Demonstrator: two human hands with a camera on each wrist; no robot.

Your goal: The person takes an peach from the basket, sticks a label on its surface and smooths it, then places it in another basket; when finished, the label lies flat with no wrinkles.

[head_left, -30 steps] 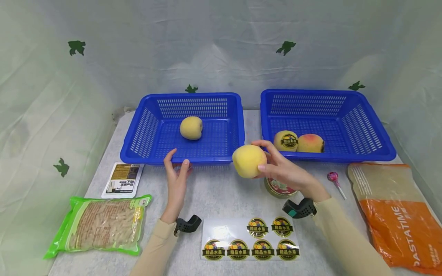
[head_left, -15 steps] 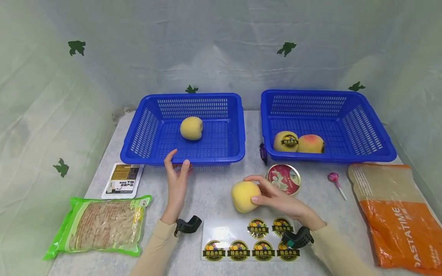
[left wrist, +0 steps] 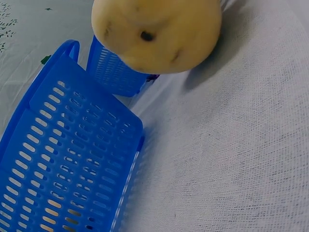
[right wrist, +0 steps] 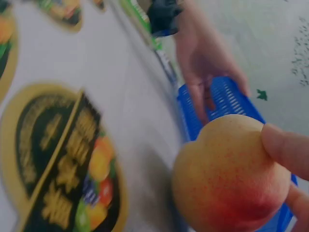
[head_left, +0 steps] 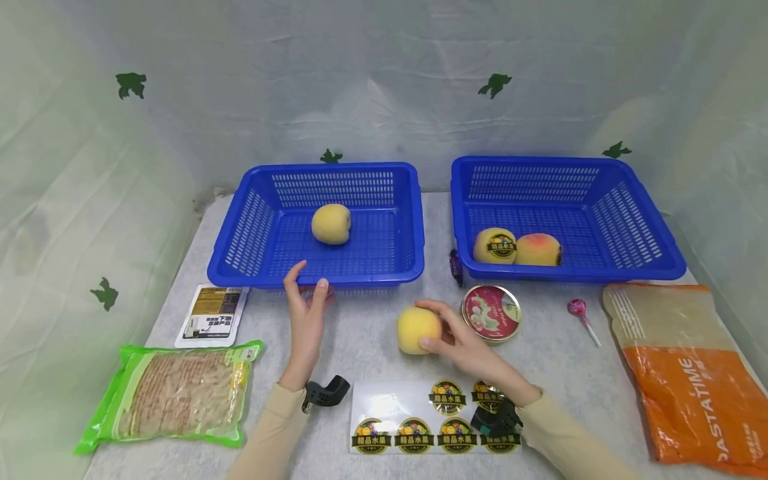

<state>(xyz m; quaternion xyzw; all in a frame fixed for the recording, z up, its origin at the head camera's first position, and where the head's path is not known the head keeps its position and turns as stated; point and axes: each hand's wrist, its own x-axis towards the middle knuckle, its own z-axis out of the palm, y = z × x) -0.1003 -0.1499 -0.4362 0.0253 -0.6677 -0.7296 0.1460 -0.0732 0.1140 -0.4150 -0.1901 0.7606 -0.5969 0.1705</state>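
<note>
My right hand (head_left: 465,343) holds a yellow peach (head_left: 415,331) between thumb and fingers, low over the middle of the table. A red blush on the peach (right wrist: 231,179) shows in the right wrist view; a small dark spot on it faces the left wrist camera. My left hand (head_left: 307,327) is at the front rim of the left blue basket (head_left: 372,278), fingers loosely bent and holding nothing. One peach (head_left: 331,224) lies in that basket. Two more, a peach with a round label (head_left: 495,246) and a blushed peach (head_left: 537,249), sit in the right blue basket (head_left: 600,272).
A sheet of round stickers (head_left: 390,400) lies in front. Right of the held peach are a round tin (head_left: 492,313), a dark wrapped candy (head_left: 456,268), a lollipop (head_left: 578,307) and an orange bag (head_left: 690,380). A white pouch (head_left: 211,317) and green-edged bag (head_left: 180,393) lie left.
My right hand has brought the peach down from near the right basket to the middle of the table, then slightly left and back. The tin is uncovered. My left hand has stayed put.
</note>
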